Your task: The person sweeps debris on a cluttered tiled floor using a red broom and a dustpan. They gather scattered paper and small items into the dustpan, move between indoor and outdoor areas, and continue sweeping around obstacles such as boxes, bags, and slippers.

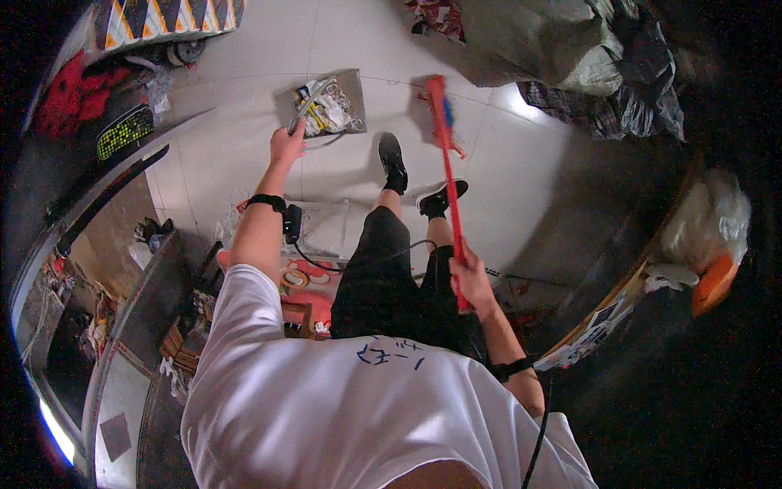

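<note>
My left hand (288,145) is closed around the grey handle (313,102) of a dustpan (357,101) that rests on the pale tiled floor. Crumpled white scraps (333,110) and some yellow and black pieces lie in the pan. In my right hand (471,280) is the red shaft (451,189) of a broom, gripped near its lower end in the picture. The broom's head (449,116), red with blue showing along one side, is down by the floor to the right of the dustpan, apart from it. The bristle tips are blurred.
My black shoes (392,160) stand between dustpan and broom. Grey sheeting (544,43) covers a heap at upper right. Boxes with orange and white triangles (171,21) are at upper left. Tape rolls (294,279) lie on a red surface beside my left leg. A black cable (317,263) hangs from my left forearm.
</note>
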